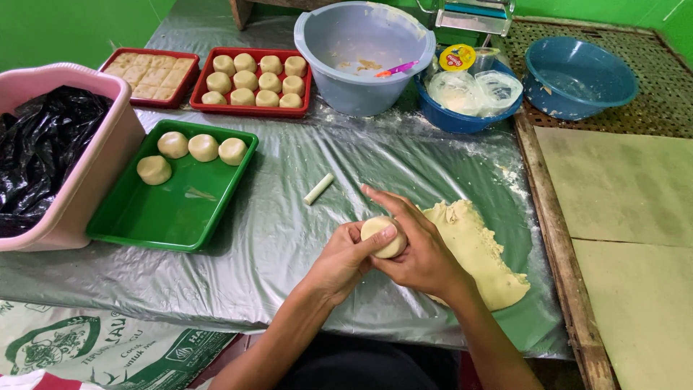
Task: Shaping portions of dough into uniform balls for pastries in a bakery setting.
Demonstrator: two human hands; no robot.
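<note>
The dough ball (384, 237) sits between both hands, above the plastic-covered table (303, 217). The left hand (345, 258) cups it from below-left with its thumb on top, and the right hand (415, 249) wraps it from the right, fingers curled close around. The dough slab (480, 249) lies just right, the green tray (173, 209) with 4 pieces well left

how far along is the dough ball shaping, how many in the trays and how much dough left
Done: the red tray holds eleven dough balls, and the green tray holds four balls, with most of its floor bare. In hand: the left hand and right hand cup one ball. Left: a slab of dough on the plastic sheet.
</note>
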